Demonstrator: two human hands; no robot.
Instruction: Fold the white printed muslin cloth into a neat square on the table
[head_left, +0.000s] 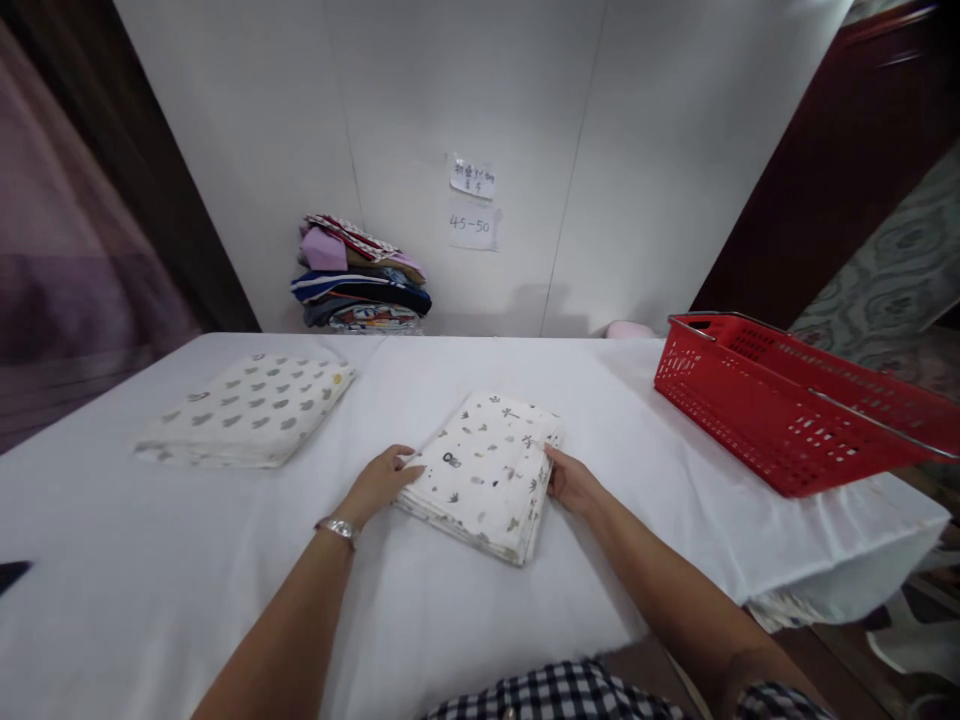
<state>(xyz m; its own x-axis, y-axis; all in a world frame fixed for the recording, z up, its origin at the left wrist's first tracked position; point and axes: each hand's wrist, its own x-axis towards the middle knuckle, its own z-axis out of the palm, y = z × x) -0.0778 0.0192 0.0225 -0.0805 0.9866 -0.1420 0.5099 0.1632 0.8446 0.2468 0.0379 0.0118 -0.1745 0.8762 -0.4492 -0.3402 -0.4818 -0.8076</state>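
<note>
Folded cloth [486, 476], white with small grey prints, lies mid-desk [150, 600], near the front edge, skewed a bit. Left hand [379, 484] rests flat at its left edge, fingers apart and touching the cloth, not closed on it; silver bracelet [339, 528] on that wrist. Right hand [570, 482] sits at the right edge, fingers tucked against or under the folded side; grip there looks loose, cannot tell if it pinches the layers. Cloth looks light, soft, floppy, several thin layers stacked; it will likely sag and unfold if lifted by one corner, so best held from both side edges or with a palm under it. Not fragile, not slippery on the white cover. A second folded cloth [247, 410], grey-patterned, lies well apart on the left. Red basket [802, 410] sits on the right, overhanging the desk edge. Pile of clothes [360, 280] against the wall. Two paper notes [472, 205] on the wall: lower reads "45-50", upper handwriting too small to read. No brands seen.
</note>
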